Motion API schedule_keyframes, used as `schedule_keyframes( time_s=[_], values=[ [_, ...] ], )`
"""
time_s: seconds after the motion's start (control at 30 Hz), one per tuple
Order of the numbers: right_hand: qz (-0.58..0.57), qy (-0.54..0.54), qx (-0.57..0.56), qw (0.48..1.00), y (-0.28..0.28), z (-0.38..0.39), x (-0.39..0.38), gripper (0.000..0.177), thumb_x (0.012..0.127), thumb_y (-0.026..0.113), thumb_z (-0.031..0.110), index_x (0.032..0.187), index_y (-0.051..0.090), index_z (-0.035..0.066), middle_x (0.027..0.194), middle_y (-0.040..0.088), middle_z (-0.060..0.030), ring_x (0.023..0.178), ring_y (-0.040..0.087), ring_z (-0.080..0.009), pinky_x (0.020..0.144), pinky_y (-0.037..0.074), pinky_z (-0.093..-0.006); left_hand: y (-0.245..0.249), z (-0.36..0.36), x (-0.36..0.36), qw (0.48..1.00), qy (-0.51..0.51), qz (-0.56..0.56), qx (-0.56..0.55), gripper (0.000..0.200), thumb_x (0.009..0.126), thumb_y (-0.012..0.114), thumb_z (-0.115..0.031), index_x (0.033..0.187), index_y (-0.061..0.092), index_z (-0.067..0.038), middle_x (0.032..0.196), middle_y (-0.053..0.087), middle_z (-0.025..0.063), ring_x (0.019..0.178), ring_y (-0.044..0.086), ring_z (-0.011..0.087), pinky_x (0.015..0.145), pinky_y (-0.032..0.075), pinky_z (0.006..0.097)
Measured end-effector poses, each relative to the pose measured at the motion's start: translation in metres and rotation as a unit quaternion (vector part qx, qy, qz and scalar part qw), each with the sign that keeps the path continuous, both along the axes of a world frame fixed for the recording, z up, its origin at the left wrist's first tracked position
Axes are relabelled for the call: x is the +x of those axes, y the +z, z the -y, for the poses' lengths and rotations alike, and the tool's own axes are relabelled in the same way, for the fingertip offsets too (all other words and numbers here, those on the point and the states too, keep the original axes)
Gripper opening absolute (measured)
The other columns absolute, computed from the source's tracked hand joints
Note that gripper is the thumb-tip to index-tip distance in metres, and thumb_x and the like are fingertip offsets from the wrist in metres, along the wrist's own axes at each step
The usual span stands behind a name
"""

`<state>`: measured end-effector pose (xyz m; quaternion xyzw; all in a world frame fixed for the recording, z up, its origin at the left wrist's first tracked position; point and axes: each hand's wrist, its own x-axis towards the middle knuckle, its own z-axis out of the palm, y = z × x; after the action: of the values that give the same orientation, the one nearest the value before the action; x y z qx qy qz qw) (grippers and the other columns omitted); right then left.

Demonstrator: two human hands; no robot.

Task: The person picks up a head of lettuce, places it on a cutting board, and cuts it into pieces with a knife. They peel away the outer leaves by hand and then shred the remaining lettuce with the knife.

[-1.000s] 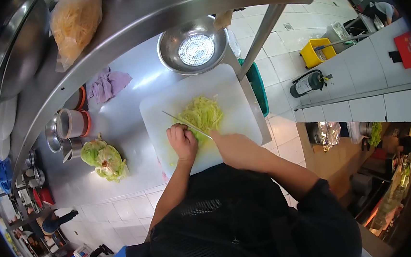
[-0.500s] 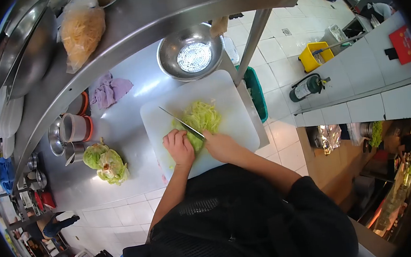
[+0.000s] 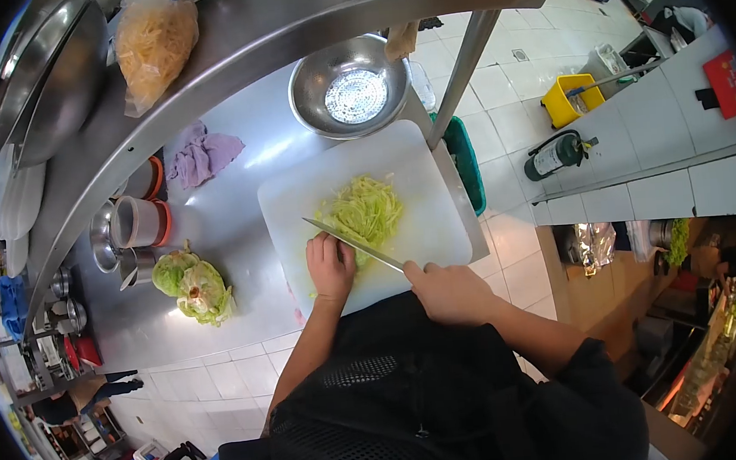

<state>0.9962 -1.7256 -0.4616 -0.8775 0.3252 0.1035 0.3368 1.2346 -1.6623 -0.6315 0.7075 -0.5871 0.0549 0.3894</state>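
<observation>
Pale green shredded lettuce (image 3: 365, 211) lies heaped on a white cutting board (image 3: 433, 238). My right hand (image 3: 448, 293) is closed round the handle of a long kitchen knife (image 3: 370, 251). Its blade slants up to the left across the near edge of the heap, the tip just beyond my left fingers. On the board, my left hand (image 3: 331, 267) is curled, knuckles up, over a piece of lettuce mostly hidden by the fingers and blade. Farther left on the steel counter are two lettuce heads (image 3: 191, 283), one with its cut base showing.
A perforated steel bowl (image 3: 350, 89) stands behind the board. Left are a purple cloth (image 3: 204, 154), plastic tubs (image 3: 136, 222) and a small metal bowl (image 3: 103, 238). A steel shelf (image 3: 283, 25) crosses overhead, holding a bag of shredded food (image 3: 157, 48). A green bin (image 3: 464, 162) is right.
My right hand and the knife have pulled back toward the lower right, showing more of the blade. My left hand has stayed on the board. The view has shifted slightly.
</observation>
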Motion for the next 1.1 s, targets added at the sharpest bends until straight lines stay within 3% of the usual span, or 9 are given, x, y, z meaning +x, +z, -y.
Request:
schedule_keyframes(
  time_s=[0.1, 0.2, 0.27, 0.4, 0.57, 0.67, 0.77, 0.87, 1.1],
  values=[
    [-0.038, -0.003, 0.020, 0.999, -0.002, -0.003, -0.001, 0.023, 0.104, 0.053, 0.018, 0.121, 0.051, 0.004, 0.093, 0.070, -0.0236, 0.082, 0.070, -0.0467, 0.075, 0.054, -0.0584, -0.001, -0.001, -0.001, 1.000, 0.003, -0.006, 0.004, 0.028, 0.080, 0.072, 0.002, 0.106, 0.063, -0.002, 0.108, 0.065, 0.0171, 0.092, 0.060, 0.0377, 0.081, 0.050, 0.0471],
    [0.019, -0.043, 0.002, 0.999, -0.066, -0.004, 0.028, 0.023, 0.103, 0.054, 0.017, 0.122, 0.052, 0.003, 0.094, 0.070, -0.0244, 0.083, 0.071, -0.0458, 0.074, 0.055, -0.0579, -0.009, 0.000, -0.003, 1.000, 0.016, -0.021, 0.003, 0.027, 0.081, 0.071, 0.003, 0.107, 0.066, -0.001, 0.109, 0.066, 0.0191, 0.100, 0.062, 0.0390, 0.088, 0.052, 0.0467],
    [0.100, -0.046, -0.036, 0.993, -0.117, 0.007, 0.051, 0.035, 0.095, 0.053, 0.007, 0.129, 0.052, 0.001, 0.089, 0.071, -0.0247, 0.084, 0.072, -0.0439, 0.071, 0.056, -0.0556, -0.013, -0.002, -0.002, 1.000, 0.016, -0.015, 0.000, 0.026, 0.082, 0.071, 0.003, 0.106, 0.066, -0.001, 0.109, 0.066, 0.0188, 0.100, 0.062, 0.0388, 0.088, 0.052, 0.0464],
    [0.074, -0.020, -0.046, 0.996, -0.099, 0.020, 0.058, 0.035, 0.095, 0.053, 0.007, 0.129, 0.053, 0.001, 0.089, 0.071, -0.0244, 0.081, 0.072, -0.0418, 0.069, 0.056, -0.0549, -0.012, 0.000, -0.001, 1.000, 0.020, -0.008, -0.013, 0.027, 0.080, 0.072, 0.002, 0.105, 0.064, -0.003, 0.109, 0.065, 0.0177, 0.095, 0.061, 0.0388, 0.083, 0.051, 0.0468],
    [0.028, 0.018, -0.025, 0.999, -0.006, 0.003, 0.016, 0.031, 0.095, 0.053, 0.009, 0.125, 0.051, 0.000, 0.089, 0.071, -0.0241, 0.077, 0.072, -0.0425, 0.067, 0.056, -0.0550, -0.012, -0.003, 0.000, 0.999, 0.025, -0.025, -0.001, 0.028, 0.079, 0.073, 0.002, 0.105, 0.064, -0.002, 0.110, 0.065, 0.0176, 0.095, 0.061, 0.0384, 0.083, 0.051, 0.0467],
    [0.018, -0.002, -0.003, 1.000, -0.011, -0.005, 0.013, 0.028, 0.095, 0.052, 0.009, 0.122, 0.051, 0.002, 0.090, 0.071, -0.0248, 0.079, 0.072, -0.0441, 0.070, 0.056, -0.0564, -0.009, -0.004, -0.001, 0.999, 0.025, -0.030, 0.011, 0.027, 0.080, 0.073, 0.002, 0.105, 0.064, -0.002, 0.110, 0.066, 0.0174, 0.095, 0.061, 0.0383, 0.083, 0.051, 0.0463],
    [0.062, -0.044, -0.007, 0.997, -0.098, -0.004, 0.036, 0.025, 0.096, 0.052, 0.009, 0.121, 0.052, 0.004, 0.088, 0.071, -0.0243, 0.080, 0.071, -0.0455, 0.073, 0.055, -0.0580, -0.010, -0.002, -0.002, 1.000, 0.016, -0.026, -0.006, 0.025, 0.081, 0.072, 0.002, 0.104, 0.064, -0.002, 0.110, 0.066, 0.0172, 0.096, 0.061, 0.0385, 0.083, 0.051, 0.0461],
    [0.049, -0.045, -0.006, 0.998, -0.116, 0.009, 0.050, 0.023, 0.098, 0.053, 0.010, 0.120, 0.053, 0.004, 0.085, 0.071, -0.0234, 0.081, 0.070, -0.0471, 0.073, 0.054, -0.0588, -0.009, 0.006, 0.002, 0.999, 0.010, -0.027, -0.023, 0.022, 0.084, 0.070, 0.002, 0.105, 0.065, -0.002, 0.110, 0.066, 0.0173, 0.097, 0.062, 0.0389, 0.084, 0.051, 0.0462],
    [0.111, -0.056, 0.004, 0.992, -0.063, 0.021, 0.027, 0.025, 0.102, 0.059, 0.018, 0.119, 0.051, 0.002, 0.084, 0.069, -0.0245, 0.082, 0.068, -0.0476, 0.074, 0.051, -0.0589, -0.002, -0.018, 0.003, 0.998, 0.002, -0.059, 0.013, 0.021, 0.089, 0.067, 0.004, 0.110, 0.066, 0.000, 0.112, 0.066, 0.0189, 0.101, 0.063, 0.0394, 0.088, 0.052, 0.0445]
  ],
)
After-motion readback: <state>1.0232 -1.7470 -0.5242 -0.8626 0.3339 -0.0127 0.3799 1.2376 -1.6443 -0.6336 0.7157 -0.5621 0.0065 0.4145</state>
